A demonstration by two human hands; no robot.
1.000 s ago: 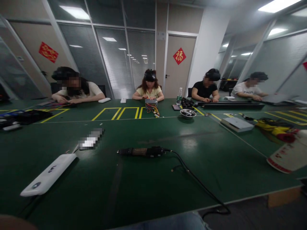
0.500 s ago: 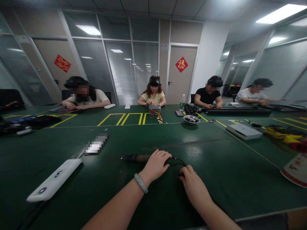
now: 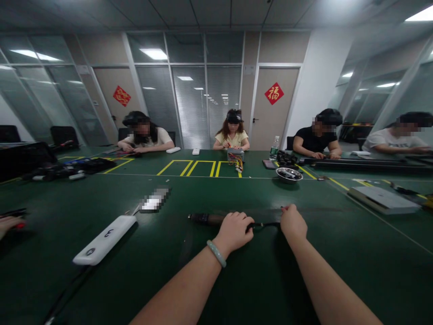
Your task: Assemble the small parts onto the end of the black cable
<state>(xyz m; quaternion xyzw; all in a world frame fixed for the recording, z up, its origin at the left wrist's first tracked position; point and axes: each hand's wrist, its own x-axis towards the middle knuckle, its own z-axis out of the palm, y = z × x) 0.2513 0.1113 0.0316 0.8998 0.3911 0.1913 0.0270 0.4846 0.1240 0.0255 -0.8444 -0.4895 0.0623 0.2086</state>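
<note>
Two red diamond signs [image 3: 274,93] on beige doors [image 3: 275,124]; glossy dark-green surface [image 3: 255,289]: left hand [image 3: 234,230] grips black-brown cylindrical screwdriver [image 3: 214,219], right hand [image 3: 294,224] holds its black cable [image 3: 269,224].

Two bare forearms in from bottom edge, slanting inward. Left forearm [image 3: 182,289] angles up and right; left hand [image 3: 235,232] palm down, back of hand up, fingers bent over in a grasp, thumb on the inner side. Right forearm [image 3: 333,280] slants up and left; right hand [image 3: 294,223] curled into a loose fist, thumb and index together, knuckles forward. Hands near each other, apart, about level.
</note>
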